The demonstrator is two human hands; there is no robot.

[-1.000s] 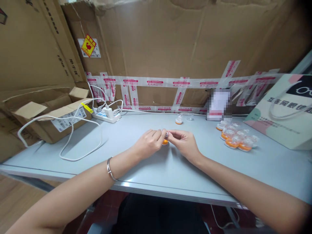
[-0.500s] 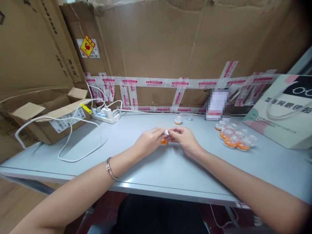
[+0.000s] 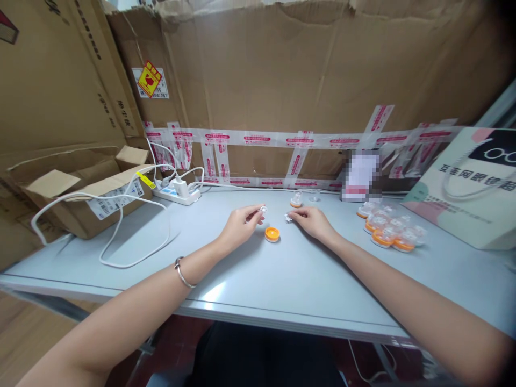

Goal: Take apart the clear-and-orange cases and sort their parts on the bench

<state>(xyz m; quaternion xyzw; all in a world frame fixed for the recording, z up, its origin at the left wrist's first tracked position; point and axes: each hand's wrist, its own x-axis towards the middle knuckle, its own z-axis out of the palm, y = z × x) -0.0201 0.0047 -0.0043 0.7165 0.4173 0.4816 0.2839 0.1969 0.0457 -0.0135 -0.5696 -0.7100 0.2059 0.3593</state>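
Big cardboard sheet [image 3: 258, 70] behind everything, taped along its lower part. Grey-topped table [image 3: 342, 290] in front of it. On the table: paper bag [image 3: 475, 223] at the right, flap-topped carton [image 3: 78, 217] at the left, power strip [image 3: 177, 196] beside the carton.

Left hand [image 3: 242, 226] is above the table, left of centre, fingers drawn in to a pinch on a small white piece [image 3: 263, 209]. Right hand [image 3: 312, 221] mirrors it: thumb and fingertips nipped on a second white piece [image 3: 287, 217]. The two pieces are apart, gap between the hands (too small to read their shape).

Clustered capsules [image 3: 391, 231], clear tops over orange bases, sit near the bag, well right of the right hand. One more capsule [image 3: 295, 200] stands by itself beyond the hands; what looks like a loose clear cover [image 3: 314, 196] is just right of it. Orange cup [image 3: 272, 234] is on the table just below the gap, uncovered, inside showing.

Progress, my read: this unit is partway. Cup uncovered, white pieces out, not joined. Can't tell whether the clustered ones are finished or untouched.
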